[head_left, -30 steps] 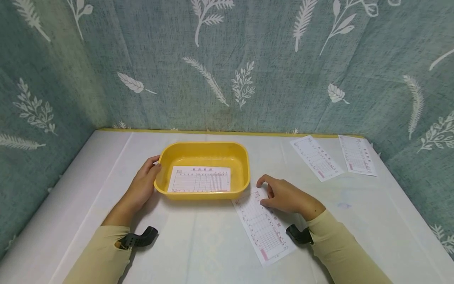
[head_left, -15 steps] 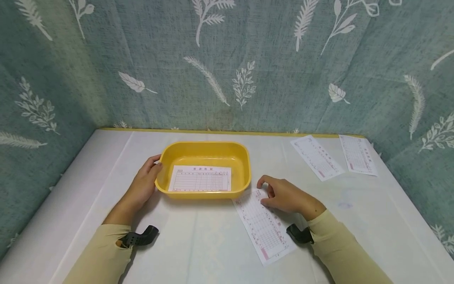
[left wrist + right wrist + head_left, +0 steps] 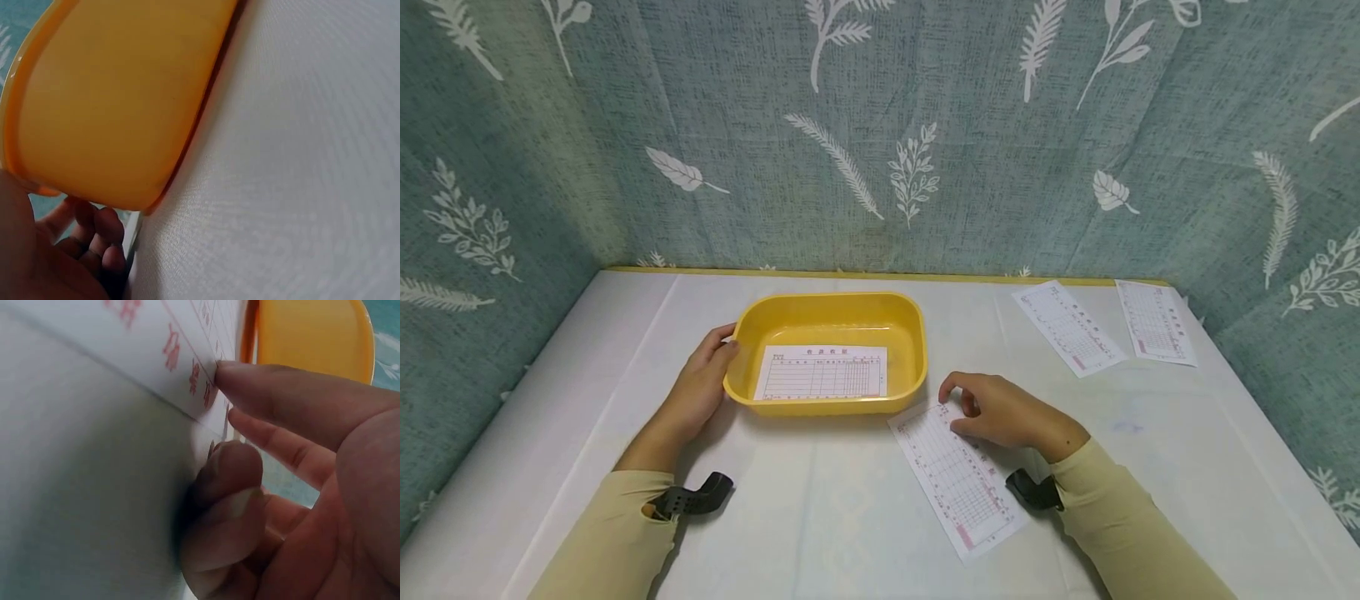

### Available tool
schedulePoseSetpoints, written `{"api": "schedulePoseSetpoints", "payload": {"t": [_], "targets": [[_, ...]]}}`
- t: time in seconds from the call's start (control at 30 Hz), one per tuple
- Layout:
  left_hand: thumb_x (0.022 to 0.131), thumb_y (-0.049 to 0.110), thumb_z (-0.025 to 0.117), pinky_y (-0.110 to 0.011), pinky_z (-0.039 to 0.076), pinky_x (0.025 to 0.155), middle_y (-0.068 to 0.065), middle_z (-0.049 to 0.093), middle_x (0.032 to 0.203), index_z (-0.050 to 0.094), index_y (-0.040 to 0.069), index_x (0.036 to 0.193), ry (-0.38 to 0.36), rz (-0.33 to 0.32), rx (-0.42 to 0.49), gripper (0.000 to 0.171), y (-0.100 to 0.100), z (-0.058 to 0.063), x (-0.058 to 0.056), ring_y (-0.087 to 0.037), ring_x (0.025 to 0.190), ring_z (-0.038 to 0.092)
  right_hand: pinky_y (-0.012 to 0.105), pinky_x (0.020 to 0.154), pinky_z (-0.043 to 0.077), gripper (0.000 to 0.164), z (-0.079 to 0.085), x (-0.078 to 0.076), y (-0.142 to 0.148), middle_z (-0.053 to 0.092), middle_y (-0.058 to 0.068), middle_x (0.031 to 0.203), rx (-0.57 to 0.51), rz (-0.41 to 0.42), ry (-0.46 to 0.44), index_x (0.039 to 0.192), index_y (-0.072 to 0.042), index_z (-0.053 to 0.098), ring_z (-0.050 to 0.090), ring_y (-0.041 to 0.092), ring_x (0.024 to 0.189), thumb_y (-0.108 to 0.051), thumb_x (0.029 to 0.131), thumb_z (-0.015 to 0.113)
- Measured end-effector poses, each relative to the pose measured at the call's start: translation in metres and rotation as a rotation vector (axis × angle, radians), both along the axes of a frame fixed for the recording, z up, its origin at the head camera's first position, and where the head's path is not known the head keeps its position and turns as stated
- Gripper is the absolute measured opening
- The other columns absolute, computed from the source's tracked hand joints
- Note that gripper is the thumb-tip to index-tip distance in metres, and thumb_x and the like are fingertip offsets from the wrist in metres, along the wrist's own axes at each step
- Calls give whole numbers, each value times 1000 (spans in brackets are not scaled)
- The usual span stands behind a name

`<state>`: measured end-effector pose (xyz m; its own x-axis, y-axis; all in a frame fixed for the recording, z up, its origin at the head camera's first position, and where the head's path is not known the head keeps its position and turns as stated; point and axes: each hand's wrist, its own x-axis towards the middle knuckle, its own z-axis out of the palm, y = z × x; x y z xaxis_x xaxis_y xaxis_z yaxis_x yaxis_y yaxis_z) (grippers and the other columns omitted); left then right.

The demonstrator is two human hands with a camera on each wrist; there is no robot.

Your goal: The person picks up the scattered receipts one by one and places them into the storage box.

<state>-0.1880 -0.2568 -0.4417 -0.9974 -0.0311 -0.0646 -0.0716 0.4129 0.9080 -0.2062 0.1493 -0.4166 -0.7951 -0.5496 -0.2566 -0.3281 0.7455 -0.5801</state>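
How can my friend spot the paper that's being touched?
On the white table, find the yellow tub. By the tub's near right corner, a printed slip lies slanting. Unlike the slip inside the tub and the two slips at the far right, it lies nearest the person, touched by the right hand.

The tub [image 3: 827, 335] stands on the worktop [image 3: 820, 508], left of centre, with one paper slip [image 3: 822, 372] lying in its near half. The left hand [image 3: 700, 387] is at the tub's left end. Before the tub's near right corner, a loose slip [image 3: 955, 479] lies aslant, the right hand [image 3: 996, 410] at its far right edge. Farther back, to the right, lie a third slip [image 3: 1070, 327] and, right of it, a fourth slip [image 3: 1156, 322]. Behind the worktop hangs a curtain [image 3: 880, 167].
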Motion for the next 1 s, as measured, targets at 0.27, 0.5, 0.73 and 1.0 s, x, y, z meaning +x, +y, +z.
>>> {"api": "schedulePoseSetpoints", "payload": {"t": [0.27,0.5,0.73,1.0], "targets": [[108,42,28,-13,43,82,-20,49,125,31,13,155,-4,-1,-3,54,0,1,0,-15,102,52,26,62,42,45,1,-1,-2,53,2,79,21,-38,-25,124,-14,54,51,14,69,-11,86,77],[108,41,27,-12,42,83,-20,50,126,31,13,154,-1,2,-16,54,2,3,0,-18,104,51,26,62,42,43,1,-1,-1,52,2,78,18,-32,-22,122,-14,55,50,14,69,-11,86,77],[108,42,27,-13,40,85,-21,49,128,31,13,155,-13,6,-27,55,3,4,0,-22,108,49,25,63,42,42,1,-2,0,52,1,79,11,-15,-17,121,-14,55,50,13,69,-11,86,77],[108,44,25,-17,39,87,-19,48,129,29,16,156,-33,6,-41,56,3,3,0,-24,111,47,26,62,42,41,0,-3,0,53,2,79,17,-22,-25,121,-15,55,50,14,69,-11,86,76]]}}
